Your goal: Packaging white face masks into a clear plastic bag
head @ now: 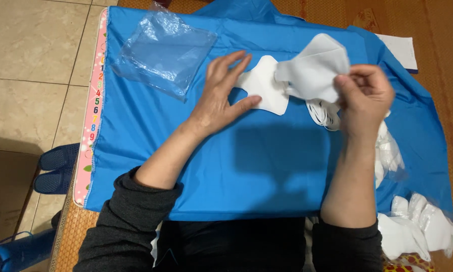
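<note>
The left hand (221, 95) lies flat at frame centre, fingers (236, 63) spread and released, pressing a white mask (264, 88) onto the blue cloth (267, 166); the right hand (365, 98), right of centre, pinches a second white mask (314, 70) between clenched fingers (347, 80), lifted above the first; a clear plastic bag (161, 53) lies upper left; more masks (412, 229) lie lower right; tiled floor (30, 65) runs along the left edge.
</note>
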